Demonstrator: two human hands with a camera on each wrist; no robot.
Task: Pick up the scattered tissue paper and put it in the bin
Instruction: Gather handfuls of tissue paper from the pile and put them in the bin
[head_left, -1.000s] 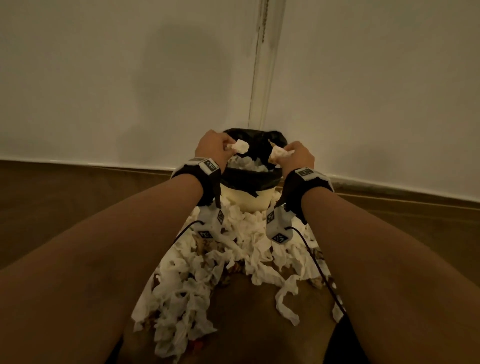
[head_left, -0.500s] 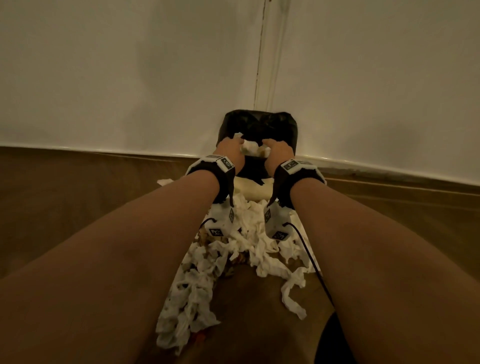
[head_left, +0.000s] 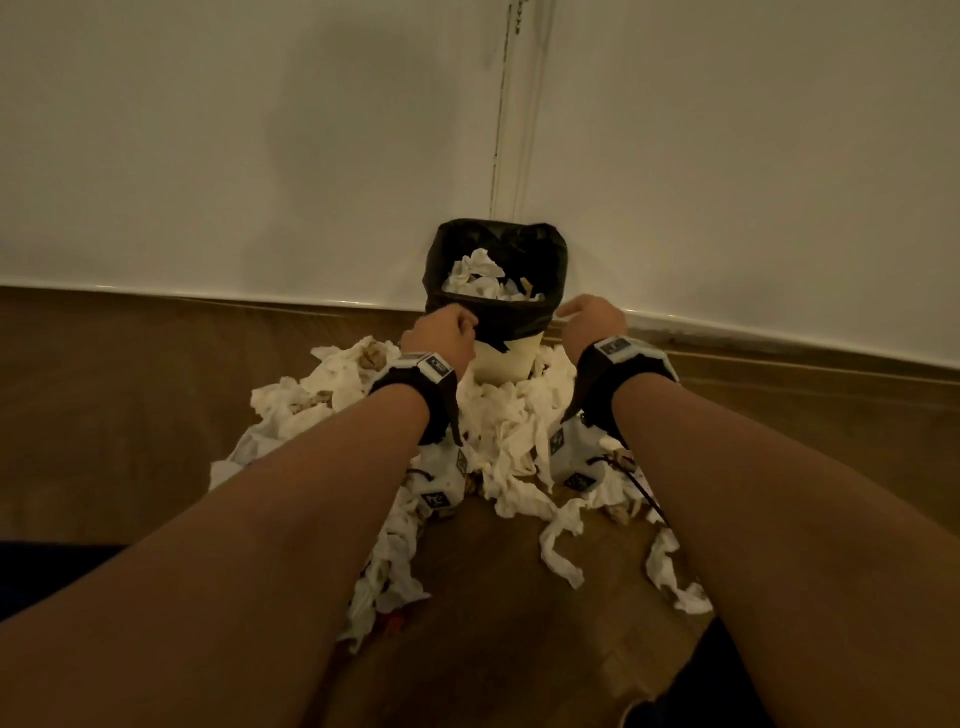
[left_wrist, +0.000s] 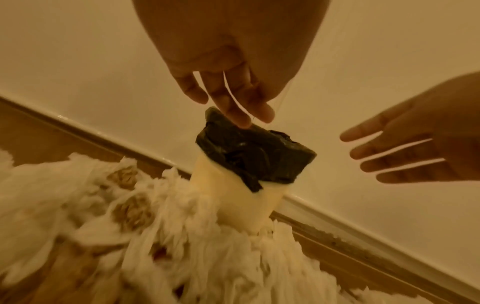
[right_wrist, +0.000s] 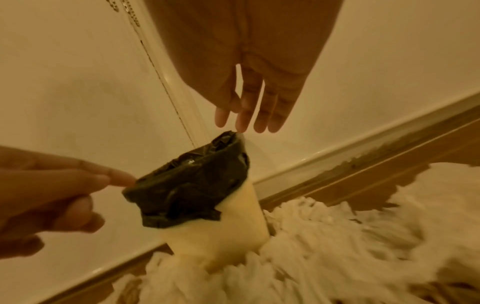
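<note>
A cream bin with a black liner stands on the floor against the white wall, with crumpled tissue inside it. Scattered tissue paper is heaped around its base and trails toward me. My left hand hovers at the bin's left rim, fingers loosely relaxed and holding nothing. My right hand hovers by the right rim with straight, spread fingers, also empty. In the left wrist view the left hand hangs over the liner. The right wrist view shows the right hand just above the bin.
A white skirting board runs along the wall behind the bin. The floor is brown wood. A thin cord hangs down the wall above the bin. Some brownish scraps lie among the tissue at the left.
Both hands held tissue pieces over the bin and pressed them in. Now the pieces lie in the bin and both hands have drawn back, empty, to either side of the rim.
</note>
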